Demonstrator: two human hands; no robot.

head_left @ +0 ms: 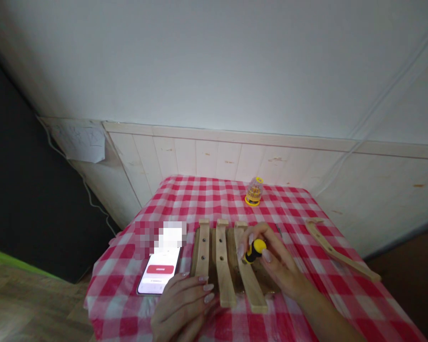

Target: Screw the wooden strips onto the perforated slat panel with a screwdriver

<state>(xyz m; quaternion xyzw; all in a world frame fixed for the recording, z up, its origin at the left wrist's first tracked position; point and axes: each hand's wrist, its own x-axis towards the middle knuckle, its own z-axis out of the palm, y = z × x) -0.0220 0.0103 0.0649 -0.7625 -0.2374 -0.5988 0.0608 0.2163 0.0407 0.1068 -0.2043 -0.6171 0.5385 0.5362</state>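
Note:
My right hand [276, 266] is closed around a short screwdriver [256, 250] with a black and yellow handle, over the third wooden slat [253, 285]. The screwdriver's tip is hidden. Three pale slats lie side by side on a brown board [267, 280]. Dark screws show in the left slat [203, 249] and the middle slat [221, 266]. At the lower end of the left slat rests my left hand [181, 304], its fingers stretched out and its thumb mostly hidden.
A lit phone [159, 280] lies left of the board. Toward the wall stands a clear-lidded, yellow-based bit holder [254, 192]. Another curved wooden slat [342, 254] lies at the right on the red-and-white checked tablecloth [121, 285]. A small dark thin item [278, 230] sits behind my right hand.

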